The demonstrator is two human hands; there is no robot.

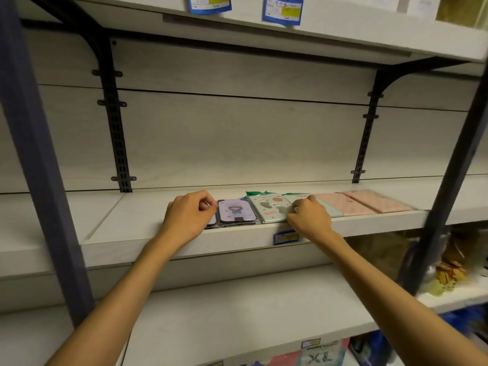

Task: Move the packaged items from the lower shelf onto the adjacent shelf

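A row of flat packaged items lies along the front of the middle shelf [137, 215]. From left: a purple pack with a cartoon figure [235, 211], a pale green pack with footprints [270, 208], then two pink packs [369, 203]. My left hand [188, 216] rests curled on the left end of the row, covering a pack beside the purple one. My right hand [307, 216] has its fingers bent on a light blue-green pack [327, 208] right of the footprint pack. Whether either hand truly grips is unclear.
The lower shelf [237, 313] stretches below my forearms. Black brackets [116, 133] and a dark blue upright [34, 154] frame the bay. Yellow and gold goods [449, 270] sit at the right, price tags [282, 10] hang above, and packs marked XL [322, 355] lie at the bottom.
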